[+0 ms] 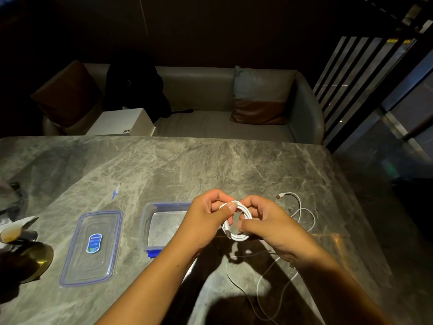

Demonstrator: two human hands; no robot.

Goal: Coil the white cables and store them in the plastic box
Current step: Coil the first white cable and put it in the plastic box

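The fingers (pixel 230 207) of the left hand (pixel 206 219) were curled round the top of a small white coil (pixel 242 237), the thumb pressed down on its loops. The right hand (pixel 267 224) pinched the other side of the same coil between thumb and bent fingers. Both hands held it up off the desk (pixel 187 165), just to the right of the plastic box (pixel 150 207). A plug end hung at the coil's lower left, close to the left palm.

From this, the first cable looked only partly wound. Several tight loops were made, but a thin white strand (pixel 257 285) ran from below the right hand across the desk towards the person. I could not tell for sure whether that strand was the tail of the held cable or a separate one.

Further right, a loose cable (pixel 304 209) lay on the desk in open curves, its plug pointing left, apart from both hands. It had not been coiled at all.

The box stood open, its right end hidden behind the left hand. The part that showed held no cable. Its lid (pixel 91 247) lay flat on the desk to the left, well apart from the hands.

So, as I judged it, the task was in its early half. One coil was nearly formed, nothing was stored yet, and at least one more cable waited to be wound and put in.
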